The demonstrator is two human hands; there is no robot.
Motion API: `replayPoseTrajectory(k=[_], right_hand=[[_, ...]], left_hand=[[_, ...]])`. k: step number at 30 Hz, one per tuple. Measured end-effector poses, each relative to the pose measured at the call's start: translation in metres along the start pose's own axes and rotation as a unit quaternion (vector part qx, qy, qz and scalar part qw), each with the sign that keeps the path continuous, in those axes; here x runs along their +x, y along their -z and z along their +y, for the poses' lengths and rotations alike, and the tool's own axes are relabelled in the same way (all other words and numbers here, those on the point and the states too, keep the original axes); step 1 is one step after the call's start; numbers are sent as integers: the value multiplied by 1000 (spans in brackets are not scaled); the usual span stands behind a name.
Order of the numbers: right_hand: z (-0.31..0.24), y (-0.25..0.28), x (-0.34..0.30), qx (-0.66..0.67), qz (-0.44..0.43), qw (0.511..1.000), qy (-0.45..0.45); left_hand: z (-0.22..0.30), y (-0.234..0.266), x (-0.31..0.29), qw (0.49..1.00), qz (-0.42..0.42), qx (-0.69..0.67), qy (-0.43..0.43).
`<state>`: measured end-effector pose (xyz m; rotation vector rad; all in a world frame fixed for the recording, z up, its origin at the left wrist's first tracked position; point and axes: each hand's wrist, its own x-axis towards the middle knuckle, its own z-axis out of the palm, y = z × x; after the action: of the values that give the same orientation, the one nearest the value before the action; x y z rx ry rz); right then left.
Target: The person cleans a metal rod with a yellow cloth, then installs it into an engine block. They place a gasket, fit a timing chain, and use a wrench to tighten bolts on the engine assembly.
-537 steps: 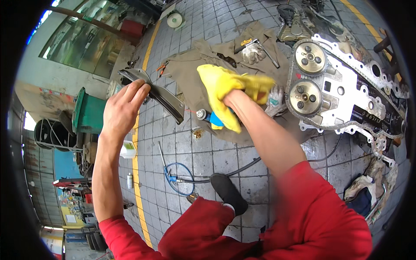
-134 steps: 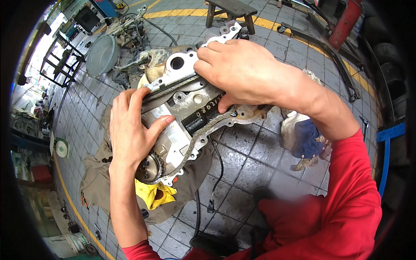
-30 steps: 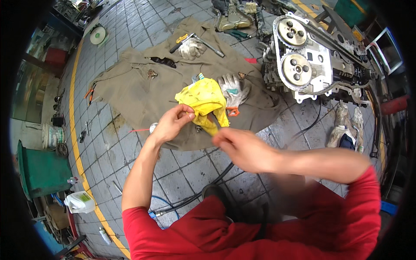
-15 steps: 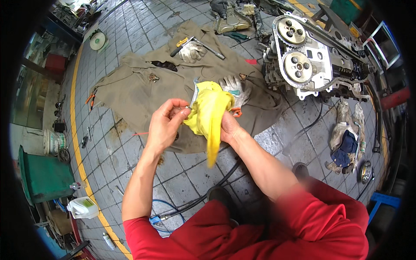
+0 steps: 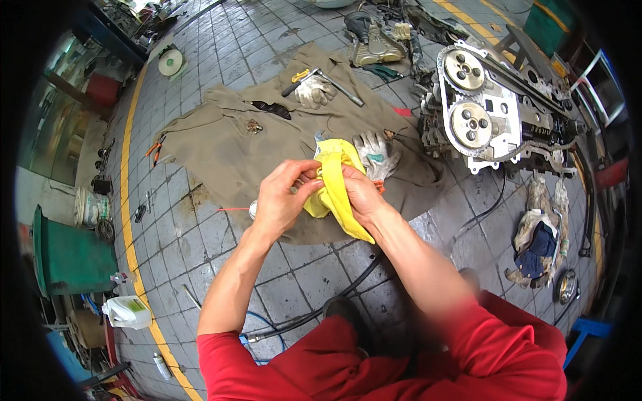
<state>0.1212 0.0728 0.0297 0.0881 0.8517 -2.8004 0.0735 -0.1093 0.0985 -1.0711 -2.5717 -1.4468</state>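
- The left hand (image 5: pixel 287 197) has its grip nearly closed, thumb and fingertips pinched together at the left side of the yellow rag (image 5: pixel 340 194); whether something small is caught between the fingertips too is hidden.
- The right hand (image 5: pixel 366 199) has its grip closed on the rag from the right, with its fingers partly out of sight behind the folds.
- The rag is bunched between the two hands, in front of the person and above the near part of the brown sheet (image 5: pixel 227 154); one long fold hangs down past the right hand.
- The sheet lies spread and wrinkled on the tiled floor (image 5: pixel 287 281).
- Just beyond the right hand, a pale glove (image 5: pixel 378 155) lies on the sheet.
- Farther off, a second glove (image 5: pixel 314 93) lies near a long metal bar (image 5: pixel 345 89).
- Orange-handled pliers (image 5: pixel 156 148) lie at the sheet's left edge.
- To the right stands the engine (image 5: pixel 498 117), two round sprockets (image 5: pixel 470 124) facing the person and a chain running around them.
- Dirty rags (image 5: pixel 535 250) lie on the floor nearer the person than the engine.
- At left, a white jug (image 5: pixel 127 312) sits near the green bin (image 5: pixel 77 260).
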Motion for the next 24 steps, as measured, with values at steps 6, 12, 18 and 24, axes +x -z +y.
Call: replayPoseTrajectory(k=[6,12,18,24], right_hand=[[-5,-10,1,24,56,998,-9],[-1,9,6,42,71,997,-3],[-4,7,9,-13,10,1000,12],[0,13,22,-185,57,979,65]], left_hand=[[-1,-12,-9,993,-25,55,101],[-6,-16,0,994,-20,70,75],[-6,-17,2,933,8,-237,272],[-29,-34,-3,913,33,-351,207]])
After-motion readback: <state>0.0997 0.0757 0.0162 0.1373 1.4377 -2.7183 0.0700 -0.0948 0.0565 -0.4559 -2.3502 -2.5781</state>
